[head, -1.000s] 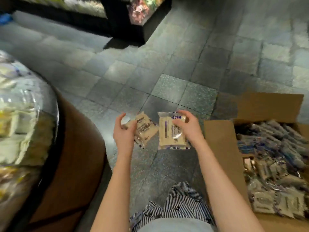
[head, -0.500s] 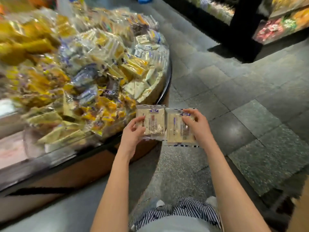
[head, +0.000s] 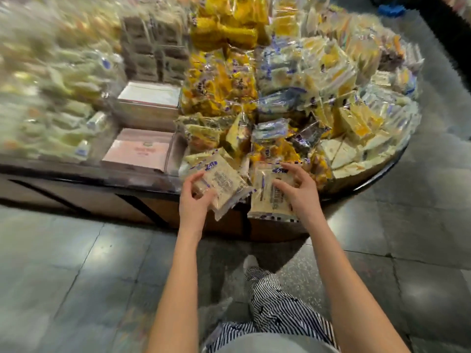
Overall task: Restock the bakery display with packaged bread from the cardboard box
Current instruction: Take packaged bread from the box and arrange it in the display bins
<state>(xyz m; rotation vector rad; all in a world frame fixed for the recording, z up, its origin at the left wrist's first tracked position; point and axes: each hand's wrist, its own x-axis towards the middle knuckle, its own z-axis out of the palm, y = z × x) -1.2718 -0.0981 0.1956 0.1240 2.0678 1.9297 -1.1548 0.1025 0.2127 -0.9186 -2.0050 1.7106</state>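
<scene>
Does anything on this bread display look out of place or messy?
One dark brown packet lies tilted among yellow and pale ones near the front, away from other dark packets at the far right. Nothing looks spilled.

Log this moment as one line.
step: placing | left hand: grips left pack | right hand: grips right pack | packs: at display front edge

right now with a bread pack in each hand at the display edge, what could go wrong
1. The right pack, held by the right hand, hangs partly outside the display rim; let go here, it would likely fall to the floor.
2. The pile behind is heaped and loose; pushing the left pack in with the left hand may knock neighbours off.
</scene>
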